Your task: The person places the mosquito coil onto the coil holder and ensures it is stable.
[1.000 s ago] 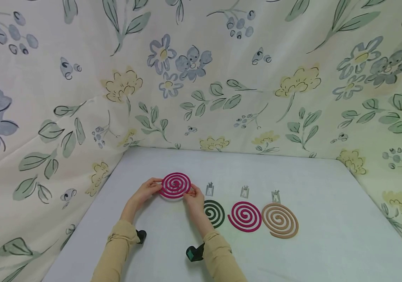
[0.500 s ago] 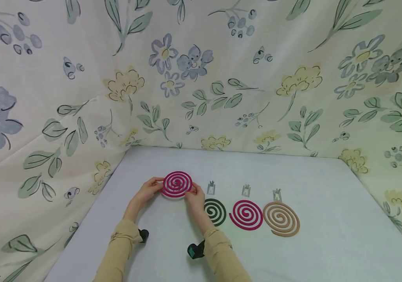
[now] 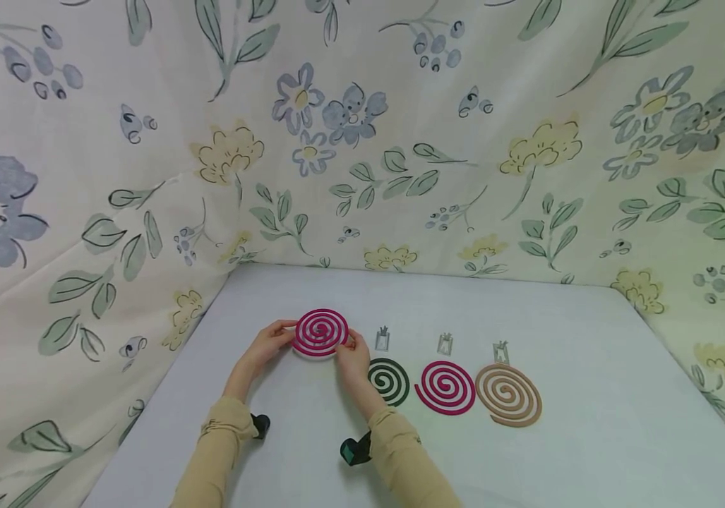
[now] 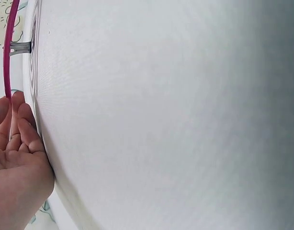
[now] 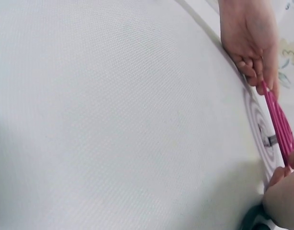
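Observation:
A magenta mosquito coil (image 3: 321, 330) is level a little above the white table, left of the other coils. My left hand (image 3: 268, 346) pinches its left rim between thumb and fingers. On the opposite side, my right hand (image 3: 354, 360) pinches the right rim. Under the coil stands a small metal coil stand (image 4: 21, 47), upright on the table, its top right at the coil's underside. In the right wrist view, the coil (image 5: 281, 122) spans between both hands, with the stand (image 5: 270, 140) below it.
To the right lie a dark green coil (image 3: 383, 383), another magenta coil (image 3: 445, 385) and a tan coil (image 3: 505, 390). Behind them lie flat metal stands (image 3: 382, 339), one per coil. A floral cloth (image 3: 349, 176) closes off the table's back and sides.

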Action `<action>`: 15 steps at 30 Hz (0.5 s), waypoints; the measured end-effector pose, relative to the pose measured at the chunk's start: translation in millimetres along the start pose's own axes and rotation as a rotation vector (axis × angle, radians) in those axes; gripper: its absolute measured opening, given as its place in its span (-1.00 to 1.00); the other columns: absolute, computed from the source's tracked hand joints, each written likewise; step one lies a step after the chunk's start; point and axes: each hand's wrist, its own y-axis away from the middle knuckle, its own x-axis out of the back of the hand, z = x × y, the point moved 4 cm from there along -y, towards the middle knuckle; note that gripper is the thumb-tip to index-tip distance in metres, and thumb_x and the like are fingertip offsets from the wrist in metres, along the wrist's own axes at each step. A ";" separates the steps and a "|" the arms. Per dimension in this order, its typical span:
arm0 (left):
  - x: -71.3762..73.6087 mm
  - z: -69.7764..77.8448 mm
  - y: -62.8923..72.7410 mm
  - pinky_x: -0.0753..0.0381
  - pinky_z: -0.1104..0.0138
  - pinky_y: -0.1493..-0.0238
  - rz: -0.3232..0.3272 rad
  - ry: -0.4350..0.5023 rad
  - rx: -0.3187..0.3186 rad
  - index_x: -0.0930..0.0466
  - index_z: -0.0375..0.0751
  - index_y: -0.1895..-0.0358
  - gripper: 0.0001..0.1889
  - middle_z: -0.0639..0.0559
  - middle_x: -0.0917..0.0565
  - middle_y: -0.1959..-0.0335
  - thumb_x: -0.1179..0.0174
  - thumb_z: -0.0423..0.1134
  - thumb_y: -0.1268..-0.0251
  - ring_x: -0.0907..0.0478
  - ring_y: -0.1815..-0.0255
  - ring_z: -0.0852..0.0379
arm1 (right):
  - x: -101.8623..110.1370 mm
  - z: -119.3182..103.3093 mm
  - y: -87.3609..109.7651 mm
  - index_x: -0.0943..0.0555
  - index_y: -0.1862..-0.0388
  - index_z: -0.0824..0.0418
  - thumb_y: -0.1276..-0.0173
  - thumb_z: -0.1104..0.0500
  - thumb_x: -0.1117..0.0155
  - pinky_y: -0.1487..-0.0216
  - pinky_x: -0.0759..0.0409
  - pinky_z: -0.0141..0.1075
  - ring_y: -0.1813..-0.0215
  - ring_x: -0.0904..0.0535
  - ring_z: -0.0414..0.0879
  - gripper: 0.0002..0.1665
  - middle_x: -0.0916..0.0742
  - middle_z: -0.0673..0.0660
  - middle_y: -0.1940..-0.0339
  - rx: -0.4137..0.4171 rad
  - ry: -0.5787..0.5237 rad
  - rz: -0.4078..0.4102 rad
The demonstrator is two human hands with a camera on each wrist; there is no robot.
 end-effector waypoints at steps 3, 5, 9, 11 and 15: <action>-0.6 -0.6 -0.2 -0.40 0.37 0.04 0.002 -0.007 -0.005 -0.34 -0.31 -0.29 -0.57 -0.06 -0.55 0.18 -0.01 -0.24 -0.42 -0.44 0.15 0.20 | 0.2 -1.0 0.6 -0.44 -0.22 0.39 -0.14 0.43 -0.12 0.37 -0.34 -0.45 0.33 -0.35 -0.16 -0.42 -0.48 0.05 0.41 0.006 0.017 0.000; -1.2 -1.1 -1.0 -0.41 0.35 0.00 0.007 -0.003 -0.007 -0.34 -0.30 -0.29 -0.57 -0.08 -0.56 0.16 -0.01 -0.25 -0.42 -0.45 0.14 0.19 | 0.2 -2.0 1.2 -0.44 -0.22 0.39 -0.13 0.43 -0.11 0.37 -0.33 -0.44 0.33 -0.35 -0.16 -0.41 -0.48 0.05 0.42 0.013 0.040 0.002; -2.4 -1.9 -1.2 -0.41 0.34 -0.03 0.010 -0.001 -0.010 -0.33 -0.32 -0.30 -0.57 -0.09 -0.55 0.15 0.00 -0.27 -0.42 -0.45 0.13 0.22 | 0.9 -5.3 3.9 -0.45 -0.20 0.41 -0.12 0.43 -0.11 0.36 -0.31 -0.43 0.34 -0.35 -0.16 -0.42 -0.48 0.04 0.43 0.023 0.086 0.003; -2.5 -2.7 -1.4 -0.41 0.34 -0.04 0.014 0.008 -0.006 -0.33 -0.31 -0.30 -0.57 -0.09 -0.55 0.14 0.00 -0.28 -0.42 -0.45 0.13 0.23 | 1.5 -6.8 5.3 -0.45 -0.19 0.43 -0.12 0.42 -0.12 0.37 -0.31 -0.43 0.35 -0.36 -0.15 -0.43 -0.49 0.05 0.44 0.027 0.105 0.001; -2.4 -4.5 -1.2 -0.41 0.28 -0.12 0.014 0.022 -0.010 -0.32 -0.33 -0.30 -0.57 -0.14 -0.56 0.08 0.01 -0.30 -0.42 -0.46 0.09 0.21 | 2.8 -9.5 7.9 -0.46 -0.19 0.44 -0.13 0.41 -0.13 0.37 -0.32 -0.44 0.35 -0.38 -0.15 -0.44 -0.53 0.09 0.42 0.018 0.116 -0.013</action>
